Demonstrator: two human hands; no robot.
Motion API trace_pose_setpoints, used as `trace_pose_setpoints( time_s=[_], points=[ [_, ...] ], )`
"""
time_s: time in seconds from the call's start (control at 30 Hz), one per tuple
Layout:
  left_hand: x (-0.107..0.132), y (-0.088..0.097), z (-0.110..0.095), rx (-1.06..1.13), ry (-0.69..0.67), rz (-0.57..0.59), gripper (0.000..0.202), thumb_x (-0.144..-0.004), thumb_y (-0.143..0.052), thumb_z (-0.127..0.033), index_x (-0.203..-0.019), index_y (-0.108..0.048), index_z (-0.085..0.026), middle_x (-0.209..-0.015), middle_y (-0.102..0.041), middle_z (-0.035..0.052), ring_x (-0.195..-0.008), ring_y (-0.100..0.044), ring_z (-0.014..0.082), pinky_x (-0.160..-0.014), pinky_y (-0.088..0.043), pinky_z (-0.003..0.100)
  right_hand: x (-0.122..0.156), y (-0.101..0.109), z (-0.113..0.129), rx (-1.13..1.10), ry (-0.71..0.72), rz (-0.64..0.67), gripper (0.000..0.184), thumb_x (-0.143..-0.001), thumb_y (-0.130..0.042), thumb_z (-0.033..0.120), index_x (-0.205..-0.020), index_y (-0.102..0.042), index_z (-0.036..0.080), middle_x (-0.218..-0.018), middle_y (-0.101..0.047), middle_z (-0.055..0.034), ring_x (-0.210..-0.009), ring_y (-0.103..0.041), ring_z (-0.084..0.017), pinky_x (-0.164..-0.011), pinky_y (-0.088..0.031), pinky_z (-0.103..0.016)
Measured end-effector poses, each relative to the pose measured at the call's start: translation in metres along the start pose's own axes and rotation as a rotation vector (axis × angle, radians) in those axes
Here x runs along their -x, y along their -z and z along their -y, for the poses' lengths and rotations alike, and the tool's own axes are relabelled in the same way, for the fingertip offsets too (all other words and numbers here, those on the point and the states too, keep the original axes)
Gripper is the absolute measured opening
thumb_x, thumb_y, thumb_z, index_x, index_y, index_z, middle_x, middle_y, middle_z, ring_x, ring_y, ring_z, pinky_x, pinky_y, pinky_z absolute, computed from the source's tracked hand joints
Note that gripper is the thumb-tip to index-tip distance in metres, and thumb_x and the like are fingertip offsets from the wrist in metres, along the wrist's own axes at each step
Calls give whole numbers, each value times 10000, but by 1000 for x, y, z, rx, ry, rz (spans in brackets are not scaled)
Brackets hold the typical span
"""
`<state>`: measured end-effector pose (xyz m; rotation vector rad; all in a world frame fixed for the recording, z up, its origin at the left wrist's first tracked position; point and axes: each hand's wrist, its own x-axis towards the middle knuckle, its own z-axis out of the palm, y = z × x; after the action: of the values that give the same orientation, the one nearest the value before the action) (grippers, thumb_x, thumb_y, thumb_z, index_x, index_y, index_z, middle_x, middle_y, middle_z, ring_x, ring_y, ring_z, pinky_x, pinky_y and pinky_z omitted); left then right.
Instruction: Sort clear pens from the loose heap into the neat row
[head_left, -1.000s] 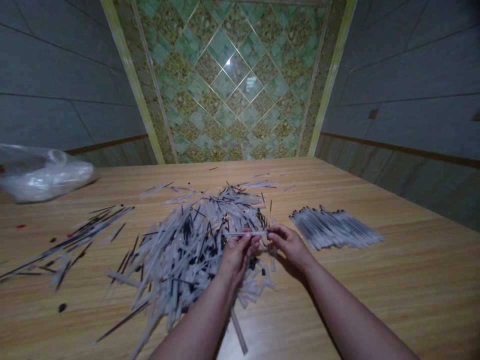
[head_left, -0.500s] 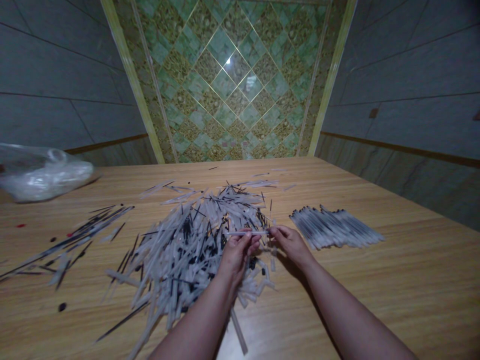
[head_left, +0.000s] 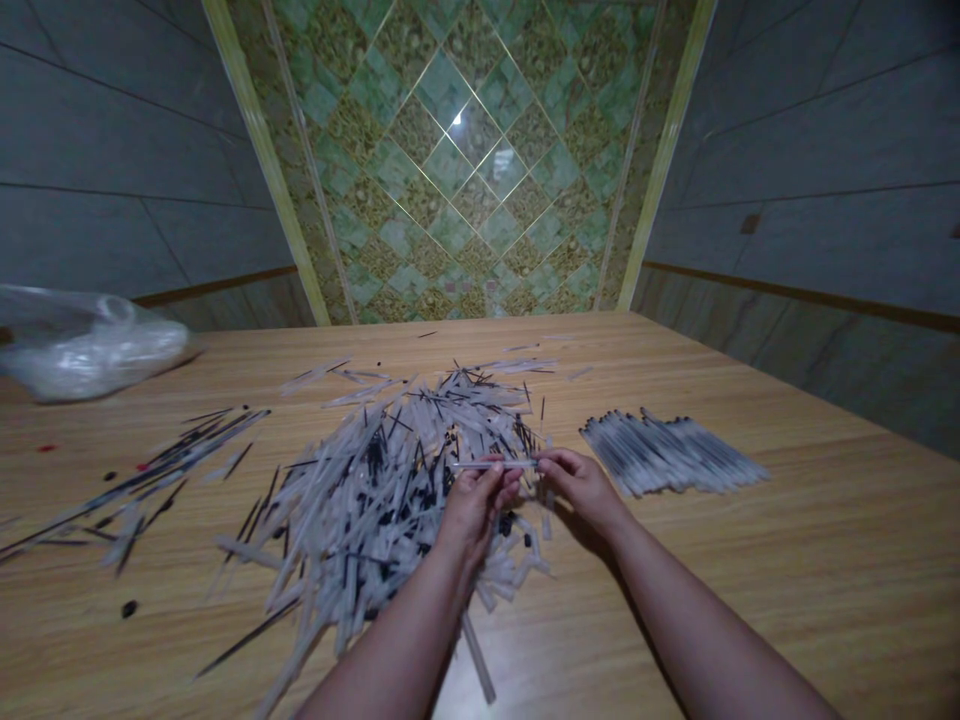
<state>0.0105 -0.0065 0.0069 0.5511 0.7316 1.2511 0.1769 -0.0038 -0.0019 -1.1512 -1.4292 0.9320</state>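
Observation:
My left hand [head_left: 480,500] pinches a clear pen [head_left: 480,465] between thumb and fingers, holding it level above the heap. At the pen's right end, the fingertips of my right hand [head_left: 581,485] are closed on its dark tip; whether they hold a small separate part there is too small to tell. Under and left of my hands spreads a large heap of pen parts [head_left: 352,490], with translucent tubes, thin black refills and small black pieces mixed together. To the right of my right hand lies a neat row of pens [head_left: 671,455], side by side with dark ends facing away.
A clear plastic bag [head_left: 97,350] with pale contents sits at the far left of the wooden table [head_left: 825,580]. Loose black refills [head_left: 172,460] and a small black piece [head_left: 130,608] lie on the left side. A tiled wall [head_left: 472,200] stands beyond the far edge.
Almost nothing differs. Both hands stay at the pen, and the right fingers have shifted very slightly at its end.

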Motion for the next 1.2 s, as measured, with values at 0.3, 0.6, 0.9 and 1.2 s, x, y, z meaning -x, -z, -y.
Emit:
trace_pose_setpoints(
  time_s=[0.3,0.6,0.9,1.2],
  points=[
    [1,0,0,-15,2,6,233,-674,-667,-131,-878,-555,-122,-759,-672,72,-707,-657,147,-644,-538,219,0,0,-1,-71,-26,23,353,-712,-603,439,-931,-642,165,-896,-653,-85,-819,-582,-197,-718,-441,-320],
    [0,0,-4,-47,-48,-1,210,-682,-658,-197,-842,-540,-131,-772,-661,58,-691,-636,125,-643,-528,236,-1,6,6,100,-13,1,308,-719,-576,442,-817,-647,159,-783,-646,-48,-741,-570,-167,-677,-421,-279],
    [1,2,-9,-204,-103,-36,212,-720,-568,-351,-787,-469,-176,-570,-533,-39,-471,-519,83,-491,-470,223,12,9,23,703,-146,348,279,-646,-632,441,-659,-614,163,-584,-595,-1,-529,-483,-107,-481,-270,-212],
    [1,1,-9,-531,-203,-61,377,-776,-435,-470,-954,-552,-159,-479,-336,-75,-358,-280,63,-336,-217,176,19,-1,36,859,-121,442,129,-621,-648,247,-733,-607,197,-692,-640,-5,-605,-528,-120,-505,-270,-200]
  ],
)
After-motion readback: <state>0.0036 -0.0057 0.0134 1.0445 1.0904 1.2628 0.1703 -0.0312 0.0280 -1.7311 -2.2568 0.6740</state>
